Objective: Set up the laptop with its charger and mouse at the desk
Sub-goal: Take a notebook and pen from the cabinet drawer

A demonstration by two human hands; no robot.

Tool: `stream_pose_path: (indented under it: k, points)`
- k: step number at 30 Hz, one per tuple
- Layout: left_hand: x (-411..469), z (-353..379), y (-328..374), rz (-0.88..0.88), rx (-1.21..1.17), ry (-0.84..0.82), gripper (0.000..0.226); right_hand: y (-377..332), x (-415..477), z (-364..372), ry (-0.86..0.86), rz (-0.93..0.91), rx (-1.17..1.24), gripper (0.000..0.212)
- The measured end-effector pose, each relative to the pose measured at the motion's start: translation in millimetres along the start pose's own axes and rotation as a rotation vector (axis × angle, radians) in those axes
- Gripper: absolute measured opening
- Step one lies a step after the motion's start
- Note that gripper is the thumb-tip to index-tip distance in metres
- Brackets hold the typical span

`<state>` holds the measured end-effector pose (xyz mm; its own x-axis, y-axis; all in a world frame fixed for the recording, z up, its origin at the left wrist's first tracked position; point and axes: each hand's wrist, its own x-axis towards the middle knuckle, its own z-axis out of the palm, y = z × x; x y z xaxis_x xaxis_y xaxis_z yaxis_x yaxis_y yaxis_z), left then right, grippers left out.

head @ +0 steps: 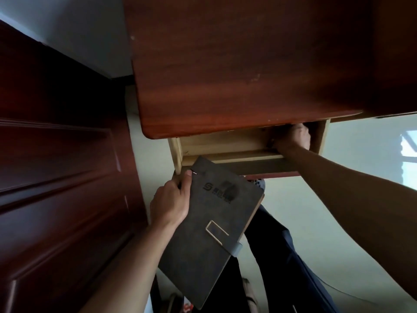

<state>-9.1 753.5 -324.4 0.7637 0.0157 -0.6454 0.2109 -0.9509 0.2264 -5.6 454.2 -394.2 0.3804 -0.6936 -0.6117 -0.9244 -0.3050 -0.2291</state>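
A reddish-brown wooden desk (237,64) fills the top of the view. Below its front edge a pale wooden drawer (225,152) is pulled out. My left hand (171,202) grips the left edge of a dark grey notebook (214,233) with a metal clasp, held tilted in front of the drawer. My right hand (291,138) reaches into the drawer's right end under the desk top; its fingers are hidden in shadow. No laptop, charger or mouse is in view.
A dark red panelled door (56,177) stands close at the left. Pale floor (365,150) shows to the right of the drawer. My legs in dark trousers (277,256) are below the notebook, with footwear near the bottom edge.
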Motion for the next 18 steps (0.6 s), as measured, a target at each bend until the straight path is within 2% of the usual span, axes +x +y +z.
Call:
stream_pose_path:
  k: [3,6,8,12,15,18]
  points:
    - [-4.7,2.4,-2.1,-0.033,-0.003,-0.03,0.071,0.3,-9.9,-3.2,-0.006,-0.002,0.115,0.033]
    - [-9.5,2.4,0.9,-0.039,-0.027,-0.065,0.074,1.7,-22.2,-11.5,0.014,0.113,0.256,0.043]
    - [-13.6,-1.1,5.6,-0.032,-0.041,-0.091,0.074,8.2,-36.7,-21.5,-0.03,0.179,0.409,0.035]
    - [-21.1,-10.5,12.0,-0.041,-0.012,-0.119,0.073,38.4,-84.6,-37.6,-0.06,0.164,0.56,0.017]
    - [-26.7,-16.0,12.2,-0.033,-0.014,-0.134,0.072,67.1,-113.8,-37.7,-0.06,0.331,0.711,0.019]
    - [-26.5,-17.9,6.2,-0.041,-0.044,-0.137,0.071,79.4,-123.8,-20.9,-0.217,0.517,0.776,0.031]
